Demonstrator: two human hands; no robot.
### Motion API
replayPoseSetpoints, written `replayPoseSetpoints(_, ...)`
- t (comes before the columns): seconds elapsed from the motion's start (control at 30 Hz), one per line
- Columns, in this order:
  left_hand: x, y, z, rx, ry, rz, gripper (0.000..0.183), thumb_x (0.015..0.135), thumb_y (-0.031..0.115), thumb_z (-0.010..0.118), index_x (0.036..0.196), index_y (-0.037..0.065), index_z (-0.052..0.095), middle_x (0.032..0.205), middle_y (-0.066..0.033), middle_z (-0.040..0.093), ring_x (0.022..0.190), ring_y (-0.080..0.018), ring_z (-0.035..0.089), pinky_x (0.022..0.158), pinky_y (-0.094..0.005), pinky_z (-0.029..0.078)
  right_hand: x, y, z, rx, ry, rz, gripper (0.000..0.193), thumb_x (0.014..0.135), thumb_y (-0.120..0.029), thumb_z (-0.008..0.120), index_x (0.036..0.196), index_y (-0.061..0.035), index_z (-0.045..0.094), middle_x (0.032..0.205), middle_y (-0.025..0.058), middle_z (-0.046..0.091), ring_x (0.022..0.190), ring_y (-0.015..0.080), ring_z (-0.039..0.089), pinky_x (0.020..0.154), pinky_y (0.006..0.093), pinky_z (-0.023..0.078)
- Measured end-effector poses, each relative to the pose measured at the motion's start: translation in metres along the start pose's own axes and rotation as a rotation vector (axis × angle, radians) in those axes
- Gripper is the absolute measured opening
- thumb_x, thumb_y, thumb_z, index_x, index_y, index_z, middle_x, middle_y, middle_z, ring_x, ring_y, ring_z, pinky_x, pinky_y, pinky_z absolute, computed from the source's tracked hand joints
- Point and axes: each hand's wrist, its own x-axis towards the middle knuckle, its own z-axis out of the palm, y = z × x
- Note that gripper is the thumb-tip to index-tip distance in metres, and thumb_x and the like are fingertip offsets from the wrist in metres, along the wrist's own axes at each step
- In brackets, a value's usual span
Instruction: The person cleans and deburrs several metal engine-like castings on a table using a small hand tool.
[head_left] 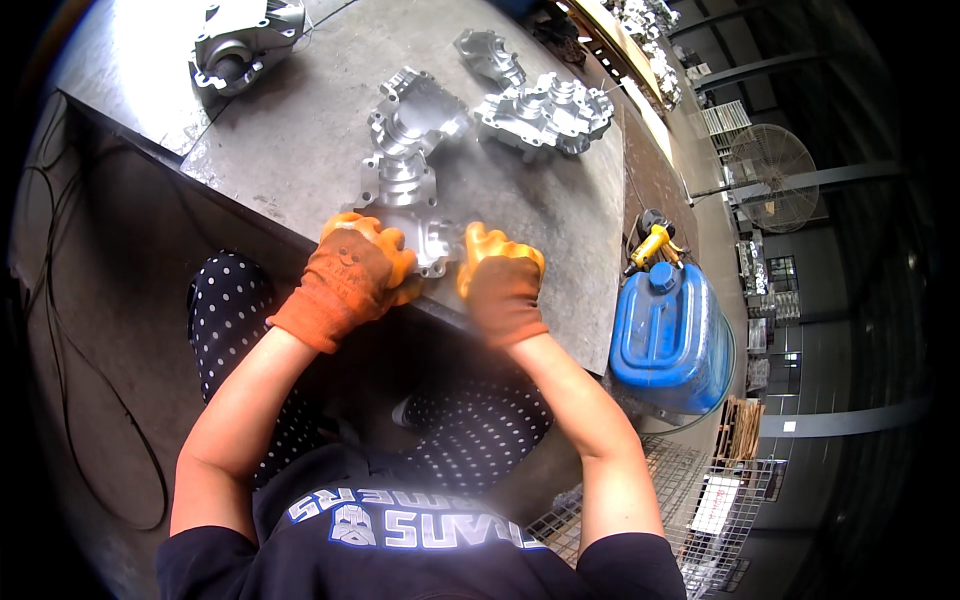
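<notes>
Bare forearms [580,398] reaching forward, gloved left hand [355,268] curled, gloved right hand [503,283] fisted, the two apart

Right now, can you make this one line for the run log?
left hand: gripping metal casting | right hand: curled beside it, contact unclear | grey table: more castings farther back | blue canister: right of table

Silver castings [545,118] shine on the grey worktop [550,205]. At its near edge, the gloves [343,278] show two oranges; right of it, a blue jug [660,340]; below, white-dotted dark trousers [225,320].
</notes>
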Motion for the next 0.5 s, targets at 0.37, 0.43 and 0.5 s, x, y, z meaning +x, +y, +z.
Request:
replayPoseSetpoints(0.37,-0.006,0.008,0.004,0.097,-0.053,-0.062,0.023,0.077,0.03,0.075,0.094,0.016,0.069,0.093,-0.0038,0.065,0.093,-0.0275,0.064,0.09,-0.0433,0.047,0.002,-0.006,-0.001,-0.113,-0.037,-0.029,0.023,0.08,-0.019,0.066,0.1,-0.009,0.06,0.072,0.0051,0.063,0.058,0.0213,0.065,0.054,0.0384,0.046)
replayPoseSetpoints(0.43,-0.01,0.021,0.006,0.142,-0.038,-0.158,0.027,0.076,0.027,0.075,0.098,0.015,0.068,0.094,-0.0032,0.064,0.096,-0.0264,0.063,0.092,-0.0432,0.045,0.001,-0.003,0.004,-0.136,0.042,-0.092,0.021,0.076,-0.018,0.068,0.091,-0.0075,0.057,0.067,0.0054,0.058,0.049,0.021,0.06,0.049,0.0402,0.044)
replayPoseSetpoints(0.5,-0.014,0.027,0.009,0.165,-0.012,-0.215,0.029,0.074,0.025,0.075,0.099,0.013,0.066,0.093,-0.0023,0.063,0.096,-0.0249,0.062,0.095,-0.0433,0.043,0.003,-0.007,-0.003,-0.302,0.03,-0.123,0.022,0.075,-0.017,0.067,0.091,-0.0063,0.057,0.066,0.004,0.056,0.049,0.0184,0.058,0.048,0.0384,0.043)
